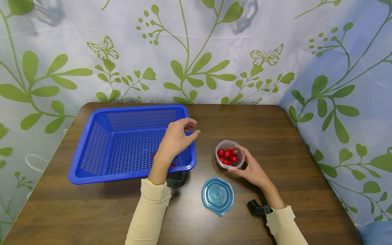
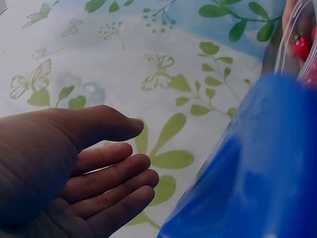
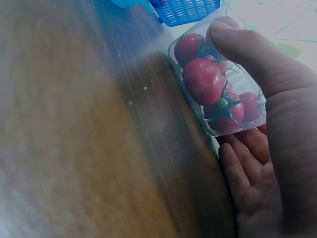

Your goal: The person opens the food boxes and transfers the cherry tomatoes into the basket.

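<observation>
1. A small clear container (image 1: 227, 144) of red tomatoes (image 1: 227, 153) is gripped in the right hand (image 1: 251, 170), thumb and fingers wrapped about its side. Whether its base is raised or rests on the surface (image 1: 245, 119) cannot be told.
2. It is judged light, thin-walled and somewhat flexible, perhaps slick. It is best held low around the wall, with little squeeze; the loose, round tomatoes could roll out if it were tipped. Real fruit or imitation cannot be made out.
3. Nothing is held by the left hand (image 1: 179, 137); its fingers are relaxed and parted from the thumb, beyond the container's left side.
4. A blue lid (image 1: 217, 194) is seen between the forearms, nearer the body than either hand.
5. A blue basket (image 1: 116, 177) is set beneath and left of the left hand. Red items (image 1: 172, 165) inside are mostly hidden by that wrist, so their number is unclear.
6. In the left wrist view, the container is cut off by the frame, and the basket's edge is blurred.
</observation>
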A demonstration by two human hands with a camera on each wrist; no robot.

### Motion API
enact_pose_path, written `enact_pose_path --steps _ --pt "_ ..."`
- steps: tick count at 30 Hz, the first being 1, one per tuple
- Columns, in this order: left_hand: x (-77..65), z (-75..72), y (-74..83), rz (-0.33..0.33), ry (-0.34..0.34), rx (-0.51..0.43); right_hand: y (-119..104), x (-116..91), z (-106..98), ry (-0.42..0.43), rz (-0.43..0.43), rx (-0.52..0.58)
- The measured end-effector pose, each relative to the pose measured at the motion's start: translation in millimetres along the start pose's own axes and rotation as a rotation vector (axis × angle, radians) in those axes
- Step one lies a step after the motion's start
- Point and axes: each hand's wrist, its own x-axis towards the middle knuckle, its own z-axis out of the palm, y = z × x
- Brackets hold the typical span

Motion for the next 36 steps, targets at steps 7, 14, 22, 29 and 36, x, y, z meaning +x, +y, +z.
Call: enact_pose_path --steps 7,14,22,29,36 --pt "1.6 18.3 9.1 0.055 -0.050 0.037 2 0 0 -0.002 -0.005 0.024" --pt "0.7 33.8 22.4 0.085 -0.104 0.056 3 0 -1 -0.005 -0.016 0.042" --pt "0.0 51.9 29.8 0.128 -0.172 0.085 5 0 -2 -0.012 -0.010 0.039" --pt "0.7 65.2 30.3 0.165 -0.196 0.102 4 -1 -3 -0.012 -0.001 0.036" --pt "-0.6 76.5 33.0 0.138 -0.238 0.116 3 -1 -4 -0.012 -0.002 0.020"
